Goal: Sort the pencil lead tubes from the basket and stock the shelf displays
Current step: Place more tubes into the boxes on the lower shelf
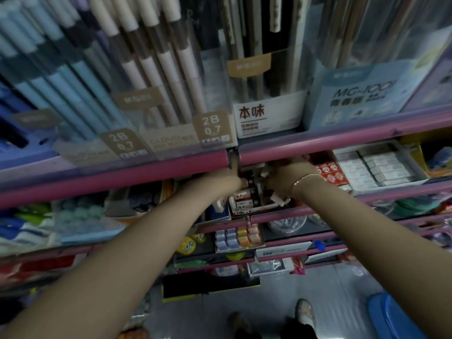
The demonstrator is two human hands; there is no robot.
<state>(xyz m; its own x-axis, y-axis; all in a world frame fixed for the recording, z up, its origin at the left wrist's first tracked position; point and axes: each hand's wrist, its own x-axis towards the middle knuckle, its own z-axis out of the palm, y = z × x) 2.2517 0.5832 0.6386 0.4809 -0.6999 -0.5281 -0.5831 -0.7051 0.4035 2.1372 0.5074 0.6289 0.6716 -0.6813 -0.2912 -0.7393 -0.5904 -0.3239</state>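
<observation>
Both my arms reach into the second shelf under a pink rail (318,145). My left hand (236,178) is almost wholly hidden behind that rail, and its fingers do not show. My right hand (285,178), with a thin bracelet at the wrist, is curled over small white pencil lead tubes (278,199) that stick out below the palm. Between the hands stands a small display box (245,200) of black and white lead tubes with red print. The blur hides finer detail.
Above the rail stand clear cases of mechanical pencils labelled 2B 0.7 (211,127). White eraser boxes (376,167) lie to the right of my hands. Coloured erasers (238,237) sit a shelf lower. A blue basket (391,316) stands on the floor at the lower right.
</observation>
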